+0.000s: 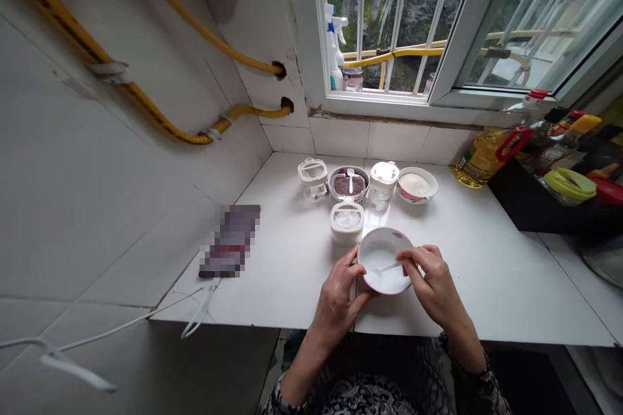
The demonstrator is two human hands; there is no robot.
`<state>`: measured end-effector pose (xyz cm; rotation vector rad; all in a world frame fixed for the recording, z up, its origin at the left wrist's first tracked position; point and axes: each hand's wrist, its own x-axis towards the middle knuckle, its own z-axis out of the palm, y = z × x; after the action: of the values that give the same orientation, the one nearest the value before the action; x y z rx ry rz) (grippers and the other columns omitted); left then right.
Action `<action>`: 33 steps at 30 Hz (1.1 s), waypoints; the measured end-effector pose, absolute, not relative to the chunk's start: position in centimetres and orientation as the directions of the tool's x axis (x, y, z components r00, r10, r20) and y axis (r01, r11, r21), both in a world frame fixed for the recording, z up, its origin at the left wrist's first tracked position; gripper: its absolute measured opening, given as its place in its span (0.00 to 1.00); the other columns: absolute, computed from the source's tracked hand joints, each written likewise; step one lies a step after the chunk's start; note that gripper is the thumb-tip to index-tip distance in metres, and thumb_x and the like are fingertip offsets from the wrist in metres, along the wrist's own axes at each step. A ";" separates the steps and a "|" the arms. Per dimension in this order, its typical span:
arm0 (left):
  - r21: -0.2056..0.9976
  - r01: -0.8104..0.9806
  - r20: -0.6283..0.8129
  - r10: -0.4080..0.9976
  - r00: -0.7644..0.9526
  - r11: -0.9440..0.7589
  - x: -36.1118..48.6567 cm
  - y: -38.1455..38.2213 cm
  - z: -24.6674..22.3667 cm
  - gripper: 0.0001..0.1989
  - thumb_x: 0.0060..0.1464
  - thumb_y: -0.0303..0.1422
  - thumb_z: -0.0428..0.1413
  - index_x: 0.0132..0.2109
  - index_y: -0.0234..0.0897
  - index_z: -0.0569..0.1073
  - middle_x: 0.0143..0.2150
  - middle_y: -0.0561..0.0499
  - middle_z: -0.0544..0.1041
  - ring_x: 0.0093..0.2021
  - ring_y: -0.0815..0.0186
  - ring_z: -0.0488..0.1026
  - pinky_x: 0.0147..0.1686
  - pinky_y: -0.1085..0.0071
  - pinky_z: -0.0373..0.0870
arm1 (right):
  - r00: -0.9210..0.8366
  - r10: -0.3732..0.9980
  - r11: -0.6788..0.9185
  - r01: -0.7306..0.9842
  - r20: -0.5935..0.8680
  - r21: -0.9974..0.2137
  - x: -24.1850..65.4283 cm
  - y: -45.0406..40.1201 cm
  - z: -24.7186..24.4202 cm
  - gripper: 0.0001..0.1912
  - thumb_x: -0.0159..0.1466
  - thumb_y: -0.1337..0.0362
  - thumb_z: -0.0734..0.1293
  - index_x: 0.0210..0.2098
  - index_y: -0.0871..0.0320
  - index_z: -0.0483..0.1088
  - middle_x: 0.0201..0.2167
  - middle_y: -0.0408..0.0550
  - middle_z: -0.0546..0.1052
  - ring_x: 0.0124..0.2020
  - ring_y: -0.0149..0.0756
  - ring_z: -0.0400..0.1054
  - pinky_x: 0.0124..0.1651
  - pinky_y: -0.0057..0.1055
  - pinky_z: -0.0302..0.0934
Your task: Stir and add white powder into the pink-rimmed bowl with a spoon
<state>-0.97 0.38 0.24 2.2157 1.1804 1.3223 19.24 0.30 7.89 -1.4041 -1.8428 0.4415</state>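
A white bowl (382, 246) with a reddish rim and some white, grainy-looking content sits near the counter's front edge. My left hand (338, 288) is wrapped round its left side, thumb at the rim and fingers below. Between the thumb and fingers of my right hand (431, 279) is a small white spoon (387, 268), its tip dipped into the bowl. Just behind the bowl stands a lidded clear jar (347, 224) with white content. Farther back are two more lidded jars (313, 176) (384, 180), a bowl of dark reddish grains (341, 188) and a bowl of pale grains (415, 183).
A blurred dark flat object (231, 240) with a white cable (199, 314) lies at the counter's left. An oil bottle (479, 155) and a black box (516, 194) of bottles stand at the back right. The tiled wall and window (384, 104) bound the counter.
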 end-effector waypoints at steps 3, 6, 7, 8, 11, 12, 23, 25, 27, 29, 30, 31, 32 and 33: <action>0.623 0.493 0.581 0.782 0.228 -0.607 -1.0 0.4 0.2 0.16 0.54 0.23 0.60 0.47 0.42 0.68 0.63 0.37 0.72 0.63 0.52 0.72 0.55 0.56 0.75 | 0.099 0.951 0.181 0.594 0.294 -0.784 19.8 0.3 7.7 0.10 0.64 0.61 0.62 0.32 0.52 0.75 0.22 0.46 0.75 0.35 0.44 0.69 0.41 0.38 0.60; 0.633 0.491 0.573 0.789 0.223 -0.598 -0.9 0.5 0.2 0.16 0.54 0.22 0.59 0.48 0.42 0.69 0.62 0.39 0.73 0.63 0.52 0.72 0.55 0.56 0.76 | 0.234 0.953 0.070 0.455 0.194 -0.888 20.3 0.2 7.7 0.10 0.61 0.57 0.64 0.30 0.53 0.75 0.21 0.46 0.74 0.33 0.44 0.68 0.39 0.37 0.61; 0.637 0.490 0.568 0.792 0.223 -0.595 -0.9 0.5 0.2 0.16 0.54 0.22 0.59 0.48 0.42 0.69 0.62 0.39 0.74 0.63 0.52 0.72 0.55 0.56 0.75 | 0.251 0.956 0.044 0.389 0.152 -0.920 20.4 0.3 7.8 0.11 0.60 0.56 0.65 0.29 0.54 0.75 0.20 0.45 0.73 0.31 0.42 0.68 0.37 0.37 0.61; 0.641 0.488 0.563 0.795 0.224 -0.592 -0.9 0.5 0.3 0.17 0.54 0.22 0.59 0.48 0.42 0.69 0.61 0.40 0.74 0.63 0.52 0.72 0.55 0.56 0.75 | 0.259 0.960 0.022 0.319 0.109 -0.947 20.5 0.3 7.8 0.11 0.59 0.56 0.65 0.29 0.55 0.75 0.20 0.44 0.72 0.28 0.40 0.67 0.36 0.36 0.61; 0.657 0.482 0.553 0.805 0.214 -0.579 -0.9 0.5 0.3 0.17 0.54 0.22 0.59 0.49 0.42 0.68 0.60 0.40 0.75 0.63 0.53 0.72 0.55 0.57 0.75 | 0.261 0.965 -0.011 0.137 0.025 -0.991 20.6 0.5 7.9 0.11 0.57 0.55 0.68 0.29 0.57 0.75 0.18 0.42 0.70 0.24 0.36 0.65 0.33 0.35 0.61; 0.663 0.481 0.549 0.809 0.208 -0.574 -0.9 0.5 0.3 0.17 0.53 0.22 0.59 0.49 0.42 0.68 0.60 0.40 0.75 0.63 0.53 0.72 0.55 0.57 0.75 | 0.263 0.965 -0.015 0.102 0.013 -0.995 20.7 0.5 7.8 0.11 0.56 0.55 0.69 0.28 0.57 0.76 0.17 0.42 0.70 0.24 0.36 0.64 0.33 0.35 0.61; 0.682 0.490 0.519 0.831 0.198 -0.543 -0.8 0.5 0.3 0.19 0.51 0.21 0.59 0.48 0.42 0.68 0.61 0.41 0.74 0.63 0.52 0.72 0.55 0.56 0.76 | 0.305 0.952 -0.010 0.101 0.022 -0.995 20.5 0.8 7.0 0.11 0.55 0.56 0.69 0.28 0.57 0.76 0.18 0.43 0.71 0.24 0.36 0.66 0.33 0.35 0.63; 0.688 0.485 0.519 0.833 0.192 -0.540 -0.7 0.5 0.2 0.19 0.52 0.21 0.60 0.48 0.43 0.67 0.62 0.40 0.74 0.63 0.52 0.72 0.55 0.56 0.75 | 0.302 0.953 -0.013 0.090 0.015 -0.996 20.5 0.8 6.9 0.11 0.55 0.55 0.69 0.29 0.57 0.76 0.18 0.43 0.71 0.24 0.36 0.66 0.33 0.35 0.63; 0.690 0.479 0.523 0.832 0.187 -0.542 -0.7 0.5 0.1 0.19 0.52 0.21 0.61 0.48 0.42 0.67 0.62 0.40 0.73 0.63 0.52 0.72 0.55 0.55 0.75 | 0.307 0.952 -0.024 0.081 0.002 -0.996 20.5 0.9 6.7 0.11 0.55 0.55 0.70 0.28 0.57 0.76 0.17 0.43 0.71 0.24 0.36 0.65 0.33 0.35 0.63; 0.694 0.469 0.528 0.829 0.185 -0.546 -0.6 0.5 0.0 0.19 0.51 0.22 0.62 0.48 0.42 0.67 0.62 0.39 0.73 0.63 0.52 0.72 0.56 0.55 0.75 | 0.317 0.949 -0.036 0.077 -0.010 -0.996 20.6 0.9 6.6 0.12 0.54 0.55 0.70 0.28 0.57 0.76 0.17 0.43 0.71 0.24 0.36 0.65 0.34 0.35 0.62; 0.699 0.463 0.526 0.830 0.184 -0.545 -0.6 0.5 0.1 0.19 0.51 0.22 0.62 0.48 0.42 0.67 0.62 0.40 0.74 0.63 0.52 0.72 0.56 0.56 0.75 | 0.322 0.947 -0.042 0.075 -0.016 -0.996 20.6 1.0 6.6 0.12 0.53 0.54 0.70 0.28 0.57 0.76 0.17 0.43 0.71 0.24 0.36 0.65 0.34 0.36 0.62; 0.703 0.459 0.523 0.832 0.184 -0.543 -0.6 0.5 0.1 0.19 0.51 0.22 0.62 0.48 0.42 0.67 0.62 0.40 0.74 0.63 0.52 0.72 0.56 0.56 0.75 | 0.325 0.945 -0.048 0.073 -0.021 -0.996 20.7 1.0 6.5 0.12 0.53 0.54 0.71 0.27 0.57 0.76 0.17 0.43 0.71 0.24 0.36 0.65 0.34 0.36 0.62; 0.707 0.455 0.521 0.834 0.181 -0.541 -0.5 0.5 0.2 0.20 0.51 0.21 0.62 0.48 0.42 0.68 0.62 0.40 0.73 0.63 0.52 0.72 0.56 0.56 0.75 | 0.326 0.945 -0.053 0.070 -0.027 -0.996 20.7 1.1 6.5 0.12 0.52 0.54 0.71 0.27 0.57 0.76 0.17 0.43 0.71 0.24 0.36 0.65 0.35 0.36 0.61; 0.710 0.452 0.521 0.835 0.179 -0.540 -0.5 0.5 0.3 0.20 0.50 0.21 0.62 0.48 0.42 0.68 0.62 0.40 0.73 0.63 0.53 0.72 0.55 0.57 0.75 | 0.325 0.945 -0.057 0.067 -0.032 -0.996 20.8 1.1 6.5 0.12 0.52 0.54 0.71 0.27 0.57 0.77 0.17 0.42 0.71 0.24 0.36 0.65 0.35 0.36 0.61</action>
<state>-0.53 0.49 0.25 2.0661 1.2122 1.3143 20.75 1.10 6.47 -1.4350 -0.9921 0.9561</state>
